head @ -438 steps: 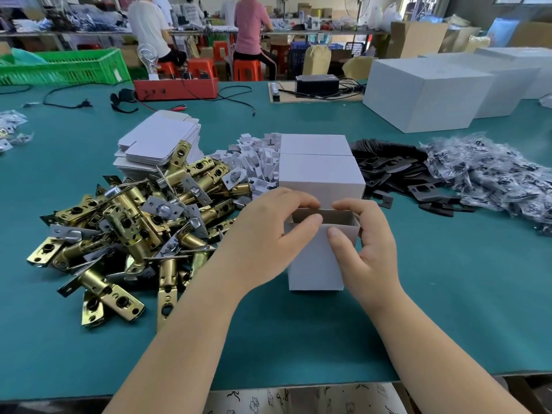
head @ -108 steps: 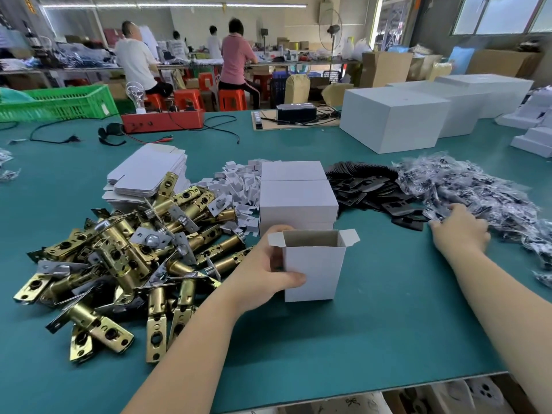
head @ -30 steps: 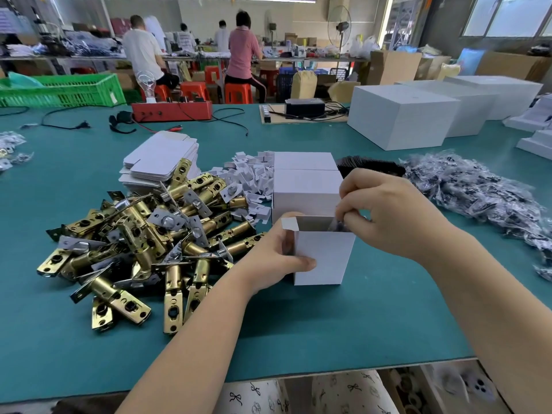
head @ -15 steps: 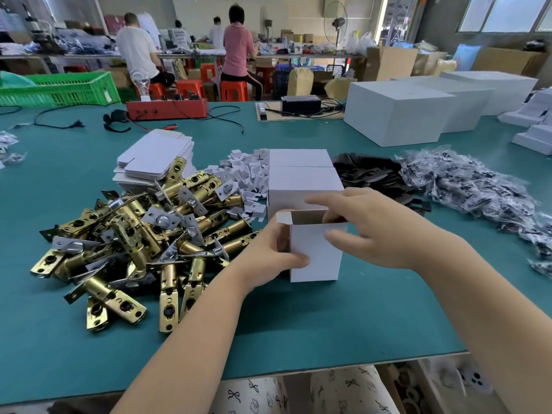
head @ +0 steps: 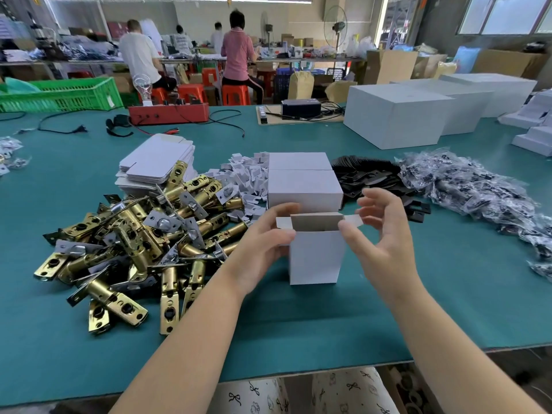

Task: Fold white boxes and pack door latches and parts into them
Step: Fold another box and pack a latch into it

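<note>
A small white box (head: 314,258) stands upright on the green table, its top flaps open. My left hand (head: 263,249) grips its left side, thumb on the front and fingers behind the left flap. At the box's right top corner my right hand (head: 379,234) hovers with relaxed, spread fingers and holds nothing. A pile of brass door latches (head: 143,243) lies to the left. Behind the box stand two closed white boxes (head: 304,189). Black plates (head: 370,177) and bagged parts (head: 472,195) lie at the right.
A stack of flat box blanks (head: 158,159) and small white card pieces (head: 245,174) lie behind the latches. Large white cartons (head: 394,115) stand at the back right, a red device (head: 168,113) and cables at the back. People work at a far table.
My right hand has drawn back from over the box's opening to its right side and opened. The left hand keeps its hold on the box.
</note>
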A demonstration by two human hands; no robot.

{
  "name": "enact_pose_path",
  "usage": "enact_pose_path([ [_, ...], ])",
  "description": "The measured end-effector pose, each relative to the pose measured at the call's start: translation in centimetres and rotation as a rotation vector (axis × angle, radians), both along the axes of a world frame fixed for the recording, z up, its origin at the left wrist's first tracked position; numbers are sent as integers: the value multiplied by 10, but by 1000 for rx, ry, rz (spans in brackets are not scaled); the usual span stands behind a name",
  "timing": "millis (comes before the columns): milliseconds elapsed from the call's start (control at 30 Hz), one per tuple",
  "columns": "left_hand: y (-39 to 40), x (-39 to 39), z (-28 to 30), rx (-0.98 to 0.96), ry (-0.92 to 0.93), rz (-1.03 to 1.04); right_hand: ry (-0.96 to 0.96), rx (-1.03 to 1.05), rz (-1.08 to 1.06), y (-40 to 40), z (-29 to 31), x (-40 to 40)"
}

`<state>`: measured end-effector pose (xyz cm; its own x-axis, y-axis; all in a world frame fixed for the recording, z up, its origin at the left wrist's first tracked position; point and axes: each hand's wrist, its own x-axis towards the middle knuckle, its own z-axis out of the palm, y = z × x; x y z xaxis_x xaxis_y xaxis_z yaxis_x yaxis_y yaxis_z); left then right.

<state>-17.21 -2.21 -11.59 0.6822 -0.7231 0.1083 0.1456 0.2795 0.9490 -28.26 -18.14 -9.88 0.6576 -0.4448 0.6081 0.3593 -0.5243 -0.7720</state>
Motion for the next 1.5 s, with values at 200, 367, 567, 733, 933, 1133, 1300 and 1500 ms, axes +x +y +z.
enact_pose_path([
  [200,2,3,1,-187,215,-98,0,249,9,-3,-22,3],
  [367,1,-1,4,-212,206,-155,-58,197,92,-3,-23,-1],
  [567,-1,-5,6,-89,82,-67,1,65,199,5,-21,0],
  [733,-3,-12,7,-48,-31,37,25,250,220,5,-14,3],
  [933,-12,-20,7,-94,-110,128,40,498,388,2,-11,6],
  [1133,-9,-19,11,-132,-117,168,-59,398,340,4,-5,11],
  [1300,-7,-19,14,-123,-105,183,-66,332,366,-1,-4,11],
  [1500,-1,-18,17,-101,-149,117,3,360,434,-12,-10,6],
])
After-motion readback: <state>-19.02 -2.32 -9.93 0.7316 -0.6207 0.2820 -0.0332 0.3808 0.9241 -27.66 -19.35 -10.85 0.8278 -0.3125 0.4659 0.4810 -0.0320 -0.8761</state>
